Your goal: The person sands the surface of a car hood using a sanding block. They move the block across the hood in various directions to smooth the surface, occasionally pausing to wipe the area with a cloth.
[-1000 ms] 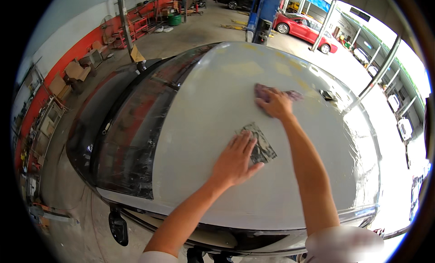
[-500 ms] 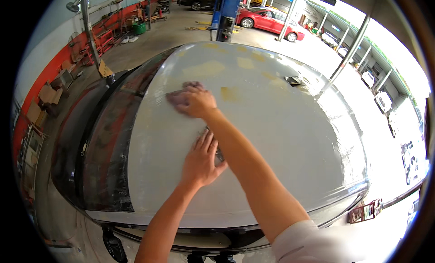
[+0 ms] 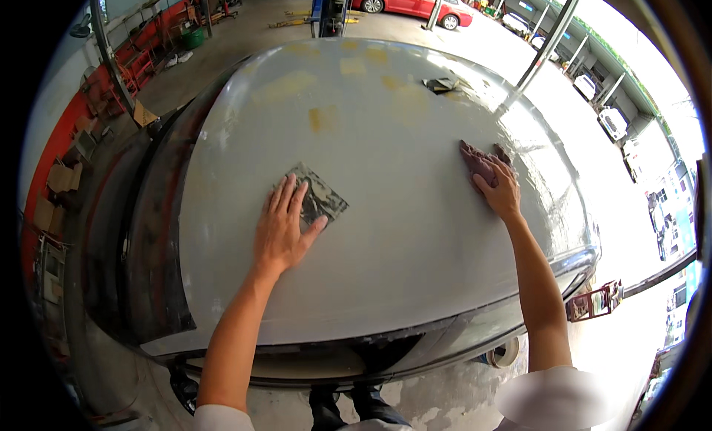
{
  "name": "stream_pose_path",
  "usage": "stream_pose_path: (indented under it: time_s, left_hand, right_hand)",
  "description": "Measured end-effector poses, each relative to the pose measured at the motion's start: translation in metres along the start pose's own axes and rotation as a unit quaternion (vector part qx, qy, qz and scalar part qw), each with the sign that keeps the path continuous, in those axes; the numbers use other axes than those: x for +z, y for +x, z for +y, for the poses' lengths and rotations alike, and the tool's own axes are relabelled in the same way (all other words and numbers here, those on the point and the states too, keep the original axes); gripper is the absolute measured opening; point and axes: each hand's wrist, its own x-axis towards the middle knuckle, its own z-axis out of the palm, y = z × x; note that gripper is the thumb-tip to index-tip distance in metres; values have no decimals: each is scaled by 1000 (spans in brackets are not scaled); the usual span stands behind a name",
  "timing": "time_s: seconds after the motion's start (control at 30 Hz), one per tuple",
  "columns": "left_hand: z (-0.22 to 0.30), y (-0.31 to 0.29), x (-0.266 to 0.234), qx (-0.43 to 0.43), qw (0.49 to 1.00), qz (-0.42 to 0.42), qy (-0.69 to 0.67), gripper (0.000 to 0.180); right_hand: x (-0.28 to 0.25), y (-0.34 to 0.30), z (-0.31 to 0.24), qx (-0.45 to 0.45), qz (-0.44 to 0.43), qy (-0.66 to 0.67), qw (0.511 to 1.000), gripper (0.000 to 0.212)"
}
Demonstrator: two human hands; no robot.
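Observation:
My left hand lies flat with its fingers stretched out on a dark, blotchy sheet of sandpaper. The sheet rests on the grey car roof, its left part covered by the fingers. To the right, my right hand has its fingers around a crumpled purple-brown cloth and presses it against the roof. How the fingertips sit in the cloth is partly hidden. Yellowish patches show through the grey coat toward the far side.
Another dark sheet lies on the roof's far right. A dark windscreen area borders the roof on the left. A bucket and a reddish rack stand beyond the near right edge. A blue lift post and red car are behind.
My right hand has swept the cloth from the roof's left side to its right side. The arms no longer cross, and the sandpaper by my left hand is now uncovered. The view has shifted.

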Motion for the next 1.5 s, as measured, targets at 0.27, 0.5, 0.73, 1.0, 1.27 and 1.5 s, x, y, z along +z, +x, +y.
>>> stream_pose_path:
  time_s: [0.27, 0.5, 0.73, 1.0, 1.27, 1.5]
  left_hand:
    - [3, -6, 11, -68, 995, 59, 31, 88]
    - [28, 7, -7, 7, 998, -2, 62, 70]
    - [36, 32, -12, 177, 954, -65, 235, 36]
    - [40, 31, -27, 138, 955, 50, 259, 19]
    - [-88, 10, -175, -253, 893, 271, -256, 29]
    - [-185, -131, -213, -351, 742, 382, -424, 36]
  right_hand:
    - [11, -44, -84, -160, -9, 19, 987, 54]
    - [34, -30, -156, -145, -20, 43, 988, 57]
    - [39, -34, -147, -144, -5, 45, 989, 55]
    - [39, -37, -160, -119, -20, 69, 990, 57]
    - [48, -34, -169, -141, -12, 57, 988, 57]
    - [89, -72, -328, -307, -77, 134, 939, 56]
